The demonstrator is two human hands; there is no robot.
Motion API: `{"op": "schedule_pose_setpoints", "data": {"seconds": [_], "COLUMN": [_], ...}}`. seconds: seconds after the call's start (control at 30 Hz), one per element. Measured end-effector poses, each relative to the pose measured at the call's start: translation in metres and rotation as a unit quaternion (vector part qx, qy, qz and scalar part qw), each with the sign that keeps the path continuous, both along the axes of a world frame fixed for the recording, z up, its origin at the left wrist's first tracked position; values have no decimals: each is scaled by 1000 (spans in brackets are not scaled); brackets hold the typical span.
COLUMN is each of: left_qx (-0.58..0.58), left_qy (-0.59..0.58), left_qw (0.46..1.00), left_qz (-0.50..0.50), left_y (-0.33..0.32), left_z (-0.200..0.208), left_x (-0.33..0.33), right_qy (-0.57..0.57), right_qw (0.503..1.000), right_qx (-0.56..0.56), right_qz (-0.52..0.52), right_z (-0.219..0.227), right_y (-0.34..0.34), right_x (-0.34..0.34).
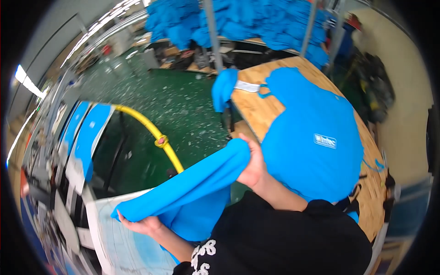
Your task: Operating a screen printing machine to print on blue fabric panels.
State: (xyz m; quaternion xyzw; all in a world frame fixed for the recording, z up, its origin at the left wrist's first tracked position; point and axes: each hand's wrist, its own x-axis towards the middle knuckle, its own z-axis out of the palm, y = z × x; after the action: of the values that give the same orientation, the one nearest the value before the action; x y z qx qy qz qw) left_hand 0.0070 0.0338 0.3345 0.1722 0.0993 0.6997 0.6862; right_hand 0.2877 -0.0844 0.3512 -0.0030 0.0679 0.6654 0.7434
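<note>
A bright blue fabric piece (183, 188) is stretched slantwise between my hands, with a loose part hanging below it. My left hand (143, 224) grips its lower left end, over a pale board (121, 250) with worn bluish marks. Higher up, my right hand (253, 165) holds the other end, fingers wrapped behind the cloth. Close to my right hand, a large blue garment piece (307, 133) with a white printed patch lies spread on a wooden table (252, 107).
A curved yellow tube (149, 126) rises beyond the pale board. To the left stand more boards carrying blue pieces (94, 130). Behind, blue cloth heaps (261, 23) fill a rack with metal posts. A blue bundle (223, 89) hangs at the table's corner. The floor (174, 101) is green and speckled.
</note>
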Motion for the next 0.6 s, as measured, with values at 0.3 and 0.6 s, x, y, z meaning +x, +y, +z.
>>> {"op": "schedule_pose_setpoints", "data": {"seconds": [0.3,0.6], "left_qx": [168,459], "left_qy": [57,226], "left_qw": [983,859], "left_qz": [-46,11], "left_y": [-26,-22], "left_z": [63,113], "left_x": [162,296], "right_qy": [-111,-600], "right_qw": [867,584], "right_qx": [-132,-81], "right_qz": [-468,-540], "right_z": [57,97], "right_y": [-189,-325], "right_x": [54,82]}}
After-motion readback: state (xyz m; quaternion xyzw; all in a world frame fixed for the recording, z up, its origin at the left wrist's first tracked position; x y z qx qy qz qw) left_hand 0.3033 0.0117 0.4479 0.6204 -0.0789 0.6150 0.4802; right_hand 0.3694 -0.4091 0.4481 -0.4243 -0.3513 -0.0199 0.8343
